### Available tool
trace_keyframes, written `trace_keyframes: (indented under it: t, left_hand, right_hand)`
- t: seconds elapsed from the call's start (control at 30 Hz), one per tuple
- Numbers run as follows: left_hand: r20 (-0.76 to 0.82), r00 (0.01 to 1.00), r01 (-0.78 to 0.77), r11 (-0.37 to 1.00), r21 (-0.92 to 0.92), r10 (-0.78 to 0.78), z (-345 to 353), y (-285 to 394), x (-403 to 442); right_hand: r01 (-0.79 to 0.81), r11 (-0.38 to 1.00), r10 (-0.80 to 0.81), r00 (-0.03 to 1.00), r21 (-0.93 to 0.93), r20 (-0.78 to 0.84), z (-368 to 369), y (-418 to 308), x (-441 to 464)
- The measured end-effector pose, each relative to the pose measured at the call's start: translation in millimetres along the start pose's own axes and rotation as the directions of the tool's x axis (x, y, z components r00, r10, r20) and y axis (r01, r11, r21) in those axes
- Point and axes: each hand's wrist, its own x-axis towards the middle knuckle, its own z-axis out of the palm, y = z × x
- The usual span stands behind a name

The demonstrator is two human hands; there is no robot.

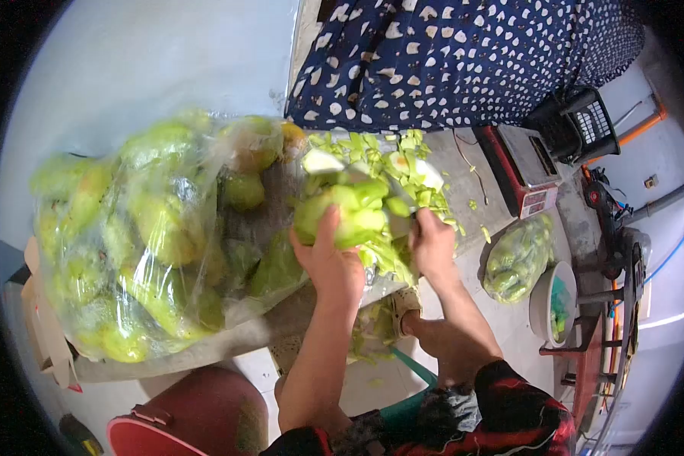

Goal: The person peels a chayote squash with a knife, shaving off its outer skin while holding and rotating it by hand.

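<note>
My left hand is wrapped round a large green fruit, its thumb on the near side. My right hand is closed on the dark handle of a knife, whose blade meets the fruit's right side. Behind and to the right of the fruit lies a heap of green peels with pale peeled pieces. More peel strips hang below the fruit. To the left, a clear plastic bag full of green fruits rests on the grey counter.
A red scale and black basket stand at the right. A bag of green fruit and white bucket are on the floor. A red bin stands below the counter; patterned cloth hangs behind.
</note>
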Motion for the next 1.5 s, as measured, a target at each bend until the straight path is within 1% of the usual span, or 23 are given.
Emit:
trace_keyframes:
  t: [0.07, 0.13, 0.23, 0.33, 0.37, 0.43, 0.5, 0.6, 0.7, 0.8, 0.87, 0.9, 0.97, 1.0, 1.07, 1.2, 1.3, 1.33, 1.37, 1.4, 1.43, 1.47, 1.5]
  left_hand:
    - [0.007, 0.998, 0.063, 0.998, -0.030, -0.063, -3, 2, 5]
    - [0.002, 0.990, 0.142, 0.989, -0.053, -0.142, -8, -1, 8]
    - [0.148, 0.962, 0.252, 0.955, -0.155, -0.229, -9, -4, 11]
    - [0.078, 0.991, 0.111, 0.993, -0.037, -0.108, -3, -9, 9]
    - [0.018, 0.998, 0.056, 0.998, 0.021, -0.056, 0, -9, 7]
    - [-0.037, 0.999, 0.006, 0.996, 0.085, -0.003, -2, -12, 8]
    - [0.032, 0.999, 0.018, 0.987, 0.158, -0.023, -11, -17, 11]
    - [0.018, 0.999, 0.034, 0.983, 0.183, -0.038, 4, -4, -4]
    - [0.012, 0.999, 0.041, 0.988, 0.147, -0.043, 7, -5, 0]
    - [0.010, 0.998, 0.056, 0.979, 0.194, -0.059, 1, -8, 3]
    - [0.172, 0.984, -0.087, 0.979, 0.187, 0.054, -1, -7, 5]
    - [0.171, 0.984, -0.086, 0.978, 0.188, 0.054, 1, -6, 6]
    - [0.428, 0.898, 0.066, 0.934, -0.350, 0.097, 11, 6, 4]
    - [0.436, 0.894, 0.064, 0.933, -0.354, 0.105, 9, 10, 5]
    - [0.383, 0.839, 0.467, 0.873, -0.142, -0.386, -6, 13, 8]
    - [0.481, 0.812, 0.352, 0.935, 0.048, -0.331, -22, 3, 12]
    - [0.576, 0.717, 0.416, 0.904, 0.098, -0.393, -14, 17, 7]
    - [0.582, 0.592, 0.601, 0.786, 0.142, -0.558, -23, 21, 17]
    - [0.588, 0.599, 0.592, 0.795, 0.132, -0.544, -23, 20, 18]
    - [0.552, 0.711, 0.310, 0.899, 0.308, -0.434, -18, 21, 15]
    - [0.537, 0.787, 0.009, 0.876, 0.483, -0.304, -13, 26, 9]
    - [0.544, 0.795, 0.102, 0.943, 0.317, -0.269, -5, 32, 3]
    - [0.534, 0.796, 0.114, 0.936, 0.332, -0.286, -12, 31, 2]
  right_hand:
    - [-0.156, 0.986, 0.157, 0.988, -0.058, 0.007, -4, 20, 3]
    - [-0.164, 0.984, 0.162, 0.986, -0.064, -0.031, -12, 18, 7]
    - [-0.186, 0.981, 0.181, 0.980, -0.047, -0.084, -18, 12, 7]
    - [0.134, 0.991, -0.136, 0.988, -0.025, -0.073, -35, -13, 3]
    - [0.258, 0.966, -0.257, 0.956, -0.010, -0.138, -41, -26, 6]
    - [0.388, 0.921, -0.379, 0.910, 0.025, -0.165, -42, -37, 5]
    - [0.383, 0.923, -0.376, 0.916, 0.025, -0.137, -40, -38, 9]
    - [-0.072, 0.997, 0.073, 0.997, 0.024, -0.013, -19, -13, 13]
    - [-0.109, 0.994, 0.109, 0.994, 0.013, -0.021, -30, -5, 12]
    - [-0.035, 0.997, 0.041, 0.997, 0.074, -0.072, -37, -17, 11]
    - [-0.021, 0.985, 0.042, 0.992, 0.172, -0.116, -37, -21, 11]
    - [-0.023, 0.985, 0.043, 0.992, 0.173, -0.115, -37, -20, 13]
    - [-0.150, 0.958, 0.190, 0.970, 0.245, -0.149, -38, -16, 13]
    - [-0.181, 0.946, 0.228, 0.961, 0.269, -0.155, -39, -15, 15]
    - [-0.187, 0.946, 0.238, 0.955, 0.264, -0.175, -40, -10, 18]
    - [-0.261, 0.928, 0.308, 0.939, 0.266, -0.154, -45, -8, 21]
    - [-0.233, 0.937, 0.282, 0.944, 0.260, -0.171, -47, -8, 17]
    - [-0.210, 0.941, 0.262, 0.948, 0.265, -0.179, -47, -6, 17]
    - [-0.189, 0.944, 0.243, 0.952, 0.270, -0.184, -47, -4, 17]
    - [-0.158, 0.953, 0.215, 0.954, 0.259, -0.208, -47, -5, 17]
    - [-0.165, 0.949, 0.223, 0.954, 0.267, -0.203, -45, -6, 18]
    - [-0.150, 0.945, 0.212, 0.958, 0.289, -0.195, -45, -7, 15]
    - [-0.134, 0.942, 0.199, 0.961, 0.308, -0.191, -45, -9, 11]
